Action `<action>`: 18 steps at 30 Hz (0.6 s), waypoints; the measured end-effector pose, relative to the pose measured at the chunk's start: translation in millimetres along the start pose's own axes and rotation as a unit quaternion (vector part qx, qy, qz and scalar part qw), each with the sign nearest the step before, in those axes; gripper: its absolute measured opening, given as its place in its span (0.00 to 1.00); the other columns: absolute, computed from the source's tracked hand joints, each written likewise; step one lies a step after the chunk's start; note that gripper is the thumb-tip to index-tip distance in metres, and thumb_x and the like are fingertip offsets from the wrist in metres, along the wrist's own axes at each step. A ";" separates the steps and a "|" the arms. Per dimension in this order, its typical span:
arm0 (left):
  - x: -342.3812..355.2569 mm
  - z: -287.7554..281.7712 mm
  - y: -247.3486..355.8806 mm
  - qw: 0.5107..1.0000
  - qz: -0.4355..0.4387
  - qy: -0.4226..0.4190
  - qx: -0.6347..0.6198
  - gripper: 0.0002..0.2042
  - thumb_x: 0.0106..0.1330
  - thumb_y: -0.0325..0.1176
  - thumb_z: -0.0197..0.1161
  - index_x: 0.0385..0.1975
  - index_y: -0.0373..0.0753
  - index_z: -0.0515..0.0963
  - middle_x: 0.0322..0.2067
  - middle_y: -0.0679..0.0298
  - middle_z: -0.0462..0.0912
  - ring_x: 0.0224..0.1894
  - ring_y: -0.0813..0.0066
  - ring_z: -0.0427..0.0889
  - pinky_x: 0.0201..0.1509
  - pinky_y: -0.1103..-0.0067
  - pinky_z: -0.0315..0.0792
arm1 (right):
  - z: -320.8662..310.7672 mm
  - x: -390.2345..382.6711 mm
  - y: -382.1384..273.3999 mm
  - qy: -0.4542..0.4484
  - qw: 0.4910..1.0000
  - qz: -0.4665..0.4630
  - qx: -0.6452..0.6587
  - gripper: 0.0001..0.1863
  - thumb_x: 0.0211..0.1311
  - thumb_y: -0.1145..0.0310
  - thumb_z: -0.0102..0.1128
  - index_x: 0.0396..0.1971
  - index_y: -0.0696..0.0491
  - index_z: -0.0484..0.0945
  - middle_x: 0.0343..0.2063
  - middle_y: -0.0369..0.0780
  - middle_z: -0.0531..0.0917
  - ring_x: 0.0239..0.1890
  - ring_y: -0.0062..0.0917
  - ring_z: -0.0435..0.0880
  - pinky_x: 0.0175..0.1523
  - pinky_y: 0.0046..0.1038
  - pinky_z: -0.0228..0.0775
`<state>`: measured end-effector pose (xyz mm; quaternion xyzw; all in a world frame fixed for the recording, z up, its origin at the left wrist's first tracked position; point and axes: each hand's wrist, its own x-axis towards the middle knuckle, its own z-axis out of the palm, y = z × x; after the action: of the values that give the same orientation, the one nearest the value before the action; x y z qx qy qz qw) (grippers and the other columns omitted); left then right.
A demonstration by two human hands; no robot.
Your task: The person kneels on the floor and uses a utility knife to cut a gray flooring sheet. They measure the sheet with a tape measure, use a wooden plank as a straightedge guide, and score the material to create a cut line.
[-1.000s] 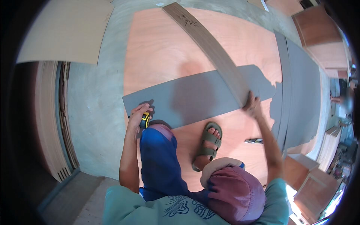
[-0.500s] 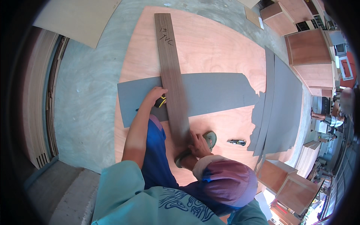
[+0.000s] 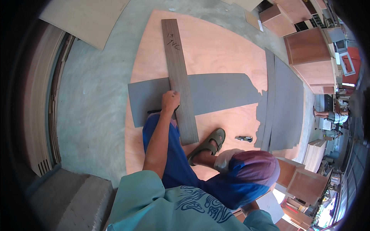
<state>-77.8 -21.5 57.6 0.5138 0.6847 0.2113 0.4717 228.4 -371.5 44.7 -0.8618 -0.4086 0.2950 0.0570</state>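
A brown wood-grain plank (image 3: 178, 67) with dark handwriting near its far end lies across a grey sheet (image 3: 219, 94). My left hand (image 3: 170, 101) is closed in a fist at the plank's left edge, over the grey sheet. A dark edge of the tape measure (image 3: 177, 108) shows under the fingers; the rest is hidden by the hand. A dark strip (image 3: 155, 111) lies beside my left knee, partly covered. My right forearm (image 3: 251, 207) passes down beyond my bent right knee, and the hand itself is out of sight.
Beneath everything lies a large pinkish plywood sheet (image 3: 216, 50). A utility knife (image 3: 244, 138) rests right of my sandalled foot (image 3: 210, 144). More grey sheets (image 3: 283, 104) with torn edges lie at the right. Stacked boards (image 3: 38, 96) stand left; wooden boxes (image 3: 308, 46) and a person (image 3: 337, 116) are far right.
My right hand has left the plank's near end and gone out of sight. My left hand has turned into a fist and now covers most of the black-and-yellow tape measure.
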 end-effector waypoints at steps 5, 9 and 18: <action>-2.0 -32.9 -8.6 0.982 0.074 0.172 0.022 0.17 0.66 0.38 0.52 0.39 0.30 0.81 0.39 0.43 0.83 0.45 0.43 0.81 0.51 0.60 0.75 | -6.2 13.4 -46.8 -0.199 0.967 -0.008 -0.160 0.26 0.59 0.69 0.65 0.59 0.55 0.72 0.53 0.48 0.78 0.52 0.36 0.81 0.56 0.36 0.73; 2.6 -51.3 -32.3 0.983 0.012 0.157 0.092 0.16 0.65 0.36 0.51 0.42 0.31 0.81 0.43 0.43 0.82 0.45 0.43 0.81 0.51 0.59 0.75 | -16.7 62.7 -75.1 -0.306 0.896 -0.030 -0.321 0.25 0.59 0.67 0.65 0.57 0.54 0.75 0.51 0.46 0.80 0.51 0.36 0.81 0.56 0.36 0.73; -21.3 -65.2 -81.4 0.973 0.010 0.110 0.204 0.12 0.63 0.32 0.55 0.40 0.32 0.78 0.41 0.45 0.79 0.44 0.43 0.79 0.50 0.59 0.73 | 1.5 148.5 -100.4 -0.480 0.728 -0.034 -0.488 0.21 0.59 0.64 0.65 0.52 0.52 0.80 0.47 0.44 0.84 0.50 0.34 0.82 0.57 0.37 0.71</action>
<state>-174.6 -59.2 34.1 0.5800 0.7557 0.1273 0.2764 233.2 -195.9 8.9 -0.4996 -0.4983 0.4269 -0.5656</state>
